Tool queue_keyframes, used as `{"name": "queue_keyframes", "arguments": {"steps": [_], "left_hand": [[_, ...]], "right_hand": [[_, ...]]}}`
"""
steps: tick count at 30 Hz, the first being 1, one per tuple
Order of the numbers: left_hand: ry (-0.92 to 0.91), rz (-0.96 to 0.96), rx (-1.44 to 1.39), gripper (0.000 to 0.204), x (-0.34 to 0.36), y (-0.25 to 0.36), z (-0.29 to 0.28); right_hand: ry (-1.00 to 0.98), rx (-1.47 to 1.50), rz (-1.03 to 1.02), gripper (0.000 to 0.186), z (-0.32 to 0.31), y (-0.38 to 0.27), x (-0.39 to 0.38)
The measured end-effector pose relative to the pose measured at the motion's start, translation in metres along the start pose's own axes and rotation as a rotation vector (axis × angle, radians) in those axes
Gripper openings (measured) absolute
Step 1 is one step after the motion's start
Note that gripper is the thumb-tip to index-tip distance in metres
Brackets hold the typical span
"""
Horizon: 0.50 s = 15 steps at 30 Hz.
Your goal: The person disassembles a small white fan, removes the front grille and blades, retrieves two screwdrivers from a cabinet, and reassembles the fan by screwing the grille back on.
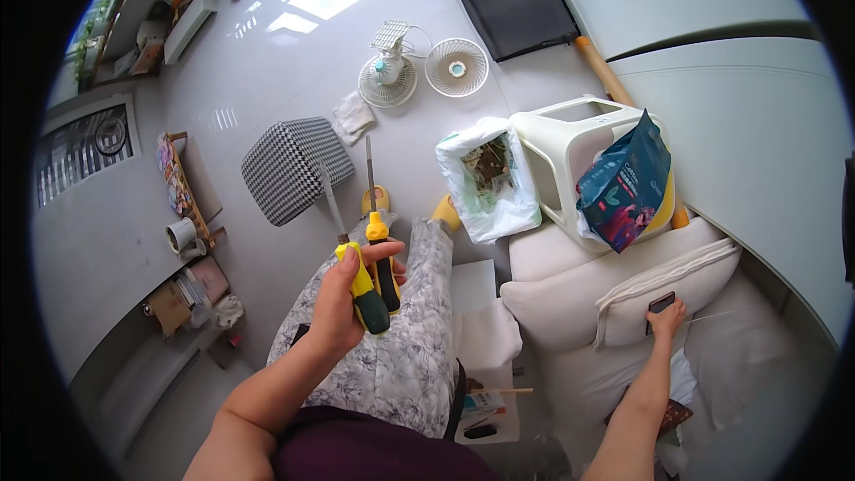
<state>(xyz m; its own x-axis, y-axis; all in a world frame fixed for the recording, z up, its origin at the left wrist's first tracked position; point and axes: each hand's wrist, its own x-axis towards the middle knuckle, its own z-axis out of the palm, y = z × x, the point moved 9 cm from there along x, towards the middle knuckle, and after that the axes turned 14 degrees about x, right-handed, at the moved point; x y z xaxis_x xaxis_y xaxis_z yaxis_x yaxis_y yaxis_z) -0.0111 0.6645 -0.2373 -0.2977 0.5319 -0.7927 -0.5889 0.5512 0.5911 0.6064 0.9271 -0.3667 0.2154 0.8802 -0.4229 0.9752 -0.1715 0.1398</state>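
Left hand (338, 303): my two screwdrivers (363, 289) have shafts sticking out forward, so any pass has to clear those tips. Ahead there's a floor lane between checked stool (298, 169) and lined bin (454, 160), with yellow slippers (375, 199) at its near end; fan (388, 85) and detached grille (457, 68) block the far end. Left of the stool: wide bare floor. Right hand (666, 319): white plastic frame (557, 183) plus blue pouch (623, 183) block forward, cabinet (739, 116) walls off the right. Low table (490, 330) sits between my lap and the sofa (570, 365).
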Motion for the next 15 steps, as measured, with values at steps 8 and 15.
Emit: {"name": "queue_keyframes", "arguments": {"steps": [8,15], "left_hand": [[-0.041,-0.004,-0.013,0.056,0.001,0.000,0.015],[-0.089,-0.006,-0.017,0.053,0.006,0.008,0.016]], "right_hand": [[0.019,-0.014,0.001,0.085,-0.002,-0.005,0.001],[0.067,-0.055,0.066,0.086,-0.004,-0.004,-0.009]]}}
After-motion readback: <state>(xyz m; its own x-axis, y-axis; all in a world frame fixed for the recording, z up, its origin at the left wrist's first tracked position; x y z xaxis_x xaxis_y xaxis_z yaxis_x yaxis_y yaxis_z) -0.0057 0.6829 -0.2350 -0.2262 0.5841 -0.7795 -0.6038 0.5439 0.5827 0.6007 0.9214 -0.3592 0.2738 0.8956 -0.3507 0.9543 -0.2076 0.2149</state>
